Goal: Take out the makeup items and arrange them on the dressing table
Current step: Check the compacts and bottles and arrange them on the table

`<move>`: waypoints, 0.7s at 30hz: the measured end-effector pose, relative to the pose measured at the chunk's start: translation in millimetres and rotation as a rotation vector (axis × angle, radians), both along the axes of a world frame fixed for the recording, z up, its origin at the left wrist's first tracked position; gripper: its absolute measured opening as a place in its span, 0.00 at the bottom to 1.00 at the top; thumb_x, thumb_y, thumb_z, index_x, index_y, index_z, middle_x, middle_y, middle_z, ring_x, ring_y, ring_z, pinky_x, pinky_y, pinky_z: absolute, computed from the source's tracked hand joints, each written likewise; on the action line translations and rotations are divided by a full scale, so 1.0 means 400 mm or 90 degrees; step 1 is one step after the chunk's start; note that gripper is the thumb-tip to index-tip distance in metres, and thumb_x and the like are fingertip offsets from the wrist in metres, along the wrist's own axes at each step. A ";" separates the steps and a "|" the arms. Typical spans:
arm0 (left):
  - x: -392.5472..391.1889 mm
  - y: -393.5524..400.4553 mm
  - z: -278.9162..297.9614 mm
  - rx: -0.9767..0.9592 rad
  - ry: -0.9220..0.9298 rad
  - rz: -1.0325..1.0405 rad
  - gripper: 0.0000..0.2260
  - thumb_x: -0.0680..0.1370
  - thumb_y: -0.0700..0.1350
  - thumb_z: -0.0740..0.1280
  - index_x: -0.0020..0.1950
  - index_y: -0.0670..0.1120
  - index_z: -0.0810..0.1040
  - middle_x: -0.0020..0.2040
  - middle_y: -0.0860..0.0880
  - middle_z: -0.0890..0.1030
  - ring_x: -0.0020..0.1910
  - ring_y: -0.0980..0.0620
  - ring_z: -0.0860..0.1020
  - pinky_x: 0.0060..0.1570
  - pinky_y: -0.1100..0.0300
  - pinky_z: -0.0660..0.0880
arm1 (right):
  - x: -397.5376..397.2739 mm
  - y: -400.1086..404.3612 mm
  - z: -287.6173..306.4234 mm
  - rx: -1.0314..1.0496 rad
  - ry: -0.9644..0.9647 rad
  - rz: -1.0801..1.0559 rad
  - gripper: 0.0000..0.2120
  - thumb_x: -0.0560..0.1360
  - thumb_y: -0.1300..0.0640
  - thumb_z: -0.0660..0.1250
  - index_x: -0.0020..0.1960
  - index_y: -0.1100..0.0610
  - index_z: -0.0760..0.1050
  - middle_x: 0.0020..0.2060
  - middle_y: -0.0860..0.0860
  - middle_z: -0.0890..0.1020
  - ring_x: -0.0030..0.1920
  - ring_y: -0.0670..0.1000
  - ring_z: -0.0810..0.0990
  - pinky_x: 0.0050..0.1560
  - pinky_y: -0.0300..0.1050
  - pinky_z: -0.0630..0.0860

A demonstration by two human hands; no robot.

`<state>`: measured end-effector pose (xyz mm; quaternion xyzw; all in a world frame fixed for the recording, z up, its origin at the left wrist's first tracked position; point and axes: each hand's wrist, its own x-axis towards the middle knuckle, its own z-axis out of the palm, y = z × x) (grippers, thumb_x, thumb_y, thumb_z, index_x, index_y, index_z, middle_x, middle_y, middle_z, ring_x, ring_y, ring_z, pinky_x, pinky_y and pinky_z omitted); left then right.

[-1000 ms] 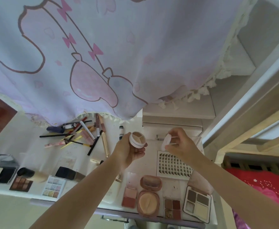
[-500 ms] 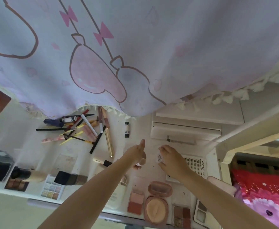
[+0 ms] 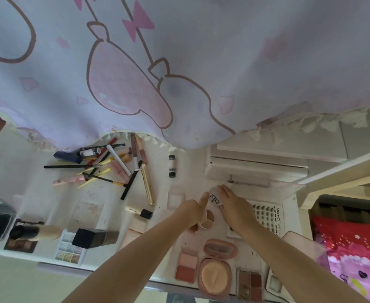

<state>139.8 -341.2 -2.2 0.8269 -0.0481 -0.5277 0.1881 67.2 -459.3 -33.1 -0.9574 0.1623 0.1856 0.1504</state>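
Observation:
My left hand (image 3: 192, 212) holds a small round concealer pot (image 3: 207, 219) with three cream shades, low over the white dressing table (image 3: 105, 200). Just beyond it, my right hand (image 3: 234, 204) holds the pot's round white lid (image 3: 215, 199) with black lettering; my left thumb touches the lid's edge. Open blush and powder compacts (image 3: 214, 274) and eyeshadow palettes (image 3: 249, 283) lie at the front edge below my hands.
A heap of brushes, pencils and tubes (image 3: 111, 167) lies at the back left, a small stick (image 3: 172, 166) behind my hands. A false-lash card (image 3: 267, 215) lies right of my hands. Bottles and palettes (image 3: 70, 243) line the front left. A lilac curtain (image 3: 157, 62) hangs overhead.
Both hands have come down from mid-air to just above the table, still with the pot and lid. The view has tilted so more of the front compacts shows.

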 end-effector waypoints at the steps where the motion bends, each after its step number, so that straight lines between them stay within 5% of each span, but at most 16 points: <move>1: -0.001 0.002 0.002 0.000 -0.013 -0.008 0.37 0.77 0.63 0.42 0.55 0.32 0.74 0.33 0.42 0.75 0.28 0.50 0.73 0.48 0.56 0.76 | -0.003 0.000 -0.002 0.003 0.001 0.001 0.24 0.78 0.57 0.54 0.73 0.52 0.53 0.74 0.49 0.55 0.61 0.57 0.74 0.53 0.48 0.73; 4: -0.003 0.010 0.009 -0.024 -0.002 0.002 0.34 0.78 0.62 0.44 0.56 0.34 0.73 0.43 0.41 0.76 0.32 0.49 0.75 0.48 0.56 0.76 | -0.015 -0.003 0.003 0.002 0.015 -0.004 0.26 0.78 0.60 0.55 0.73 0.51 0.52 0.75 0.49 0.52 0.62 0.57 0.73 0.54 0.48 0.72; 8: -0.004 0.056 0.011 -0.075 -0.084 -0.003 0.24 0.80 0.56 0.46 0.44 0.41 0.74 0.49 0.40 0.79 0.51 0.43 0.78 0.53 0.55 0.72 | -0.014 0.006 0.018 -0.020 -0.016 -0.003 0.22 0.77 0.57 0.55 0.70 0.53 0.58 0.73 0.50 0.55 0.55 0.55 0.77 0.46 0.43 0.72; 11: 0.021 0.121 0.030 -0.113 -0.221 0.037 0.16 0.81 0.48 0.50 0.50 0.42 0.74 0.49 0.42 0.79 0.49 0.45 0.77 0.44 0.59 0.68 | 0.029 0.030 0.039 0.000 -0.096 0.090 0.16 0.77 0.56 0.55 0.64 0.56 0.68 0.64 0.51 0.68 0.55 0.52 0.75 0.45 0.39 0.68; 13: 0.036 0.164 0.045 -0.113 -0.298 0.066 0.14 0.80 0.45 0.53 0.57 0.42 0.74 0.55 0.43 0.79 0.53 0.46 0.76 0.48 0.59 0.69 | 0.067 0.058 0.042 0.028 -0.100 0.202 0.16 0.77 0.57 0.55 0.62 0.59 0.70 0.60 0.53 0.72 0.59 0.51 0.70 0.52 0.40 0.68; 16: 0.046 0.218 0.062 -0.107 -0.374 0.076 0.14 0.79 0.44 0.55 0.62 0.43 0.72 0.59 0.45 0.77 0.58 0.47 0.74 0.55 0.59 0.69 | 0.123 0.114 0.035 0.052 -0.065 0.280 0.17 0.75 0.58 0.58 0.62 0.60 0.69 0.60 0.54 0.72 0.62 0.52 0.66 0.58 0.43 0.67; 21: 0.034 0.287 0.080 -0.123 -0.410 0.086 0.13 0.79 0.43 0.56 0.61 0.44 0.73 0.57 0.46 0.77 0.55 0.49 0.74 0.50 0.63 0.67 | 0.169 0.171 0.015 0.028 -0.010 0.274 0.17 0.73 0.59 0.61 0.61 0.61 0.68 0.60 0.56 0.71 0.61 0.55 0.67 0.56 0.45 0.68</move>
